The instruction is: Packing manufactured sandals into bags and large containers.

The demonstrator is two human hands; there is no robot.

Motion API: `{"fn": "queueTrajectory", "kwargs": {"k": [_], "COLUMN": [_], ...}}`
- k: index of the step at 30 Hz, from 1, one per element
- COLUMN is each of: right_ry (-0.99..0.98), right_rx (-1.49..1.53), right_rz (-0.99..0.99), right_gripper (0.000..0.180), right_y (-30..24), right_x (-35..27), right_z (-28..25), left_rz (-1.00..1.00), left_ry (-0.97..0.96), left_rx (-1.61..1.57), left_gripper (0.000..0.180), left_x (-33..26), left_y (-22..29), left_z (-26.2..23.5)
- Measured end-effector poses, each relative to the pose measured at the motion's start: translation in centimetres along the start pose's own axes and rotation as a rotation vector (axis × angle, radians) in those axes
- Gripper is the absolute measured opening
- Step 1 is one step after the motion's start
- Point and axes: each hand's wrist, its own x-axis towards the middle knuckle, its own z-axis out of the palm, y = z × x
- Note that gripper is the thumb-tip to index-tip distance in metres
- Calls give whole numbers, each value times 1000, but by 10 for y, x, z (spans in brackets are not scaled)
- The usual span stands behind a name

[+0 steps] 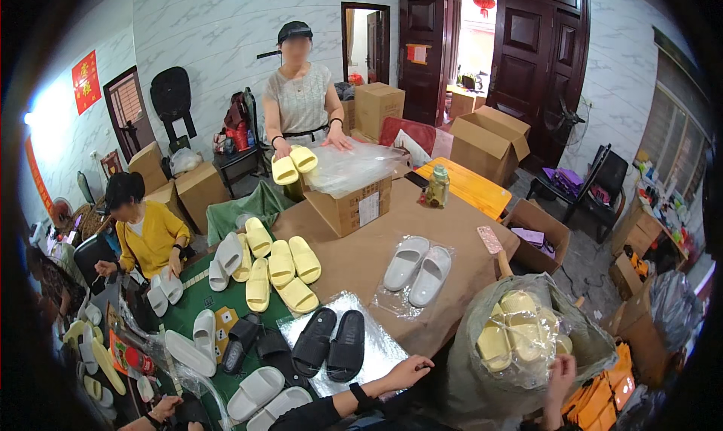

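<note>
My left hand, a black band at its wrist, hovers at the table's front edge with curled fingers and nothing visible in them. Close beside it lie a pair of black slippers on a silvery clear plastic bag. At the lower right, my right hand has its fingers pressed together at the edge of a clear plastic bag. Inside that bag are yellow slippers, resting in the mouth of a large grey-green sack. A pair of light grey slippers lies on clear plastic farther back.
Yellow slippers and grey or white slippers cover the green mat. Across the table, a co-worker holds yellow slippers by a carton topped with plastic bags. Another co-worker sits left. A jar stands behind.
</note>
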Motion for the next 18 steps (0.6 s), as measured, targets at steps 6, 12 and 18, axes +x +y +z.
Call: {"fn": "queueTrajectory", "kwargs": {"k": [6, 12, 18], "right_ry": [-745, -1128, -1336], "right_rx": [167, 276, 378], "right_rz": [372, 214, 144], "right_gripper": [10, 15, 17], "right_y": [-86, -99, -135], "right_x": [-77, -96, -102], "right_z": [113, 204, 295], "left_rz": [48, -138, -66], "left_ry": [66, 100, 340], "left_rx": [-30, 73, -38], "left_gripper": [23, 26, 22], "left_x": [-39, -72, -103], "left_y": [-28, -45, -66], "left_z": [-11, -24, -37]}}
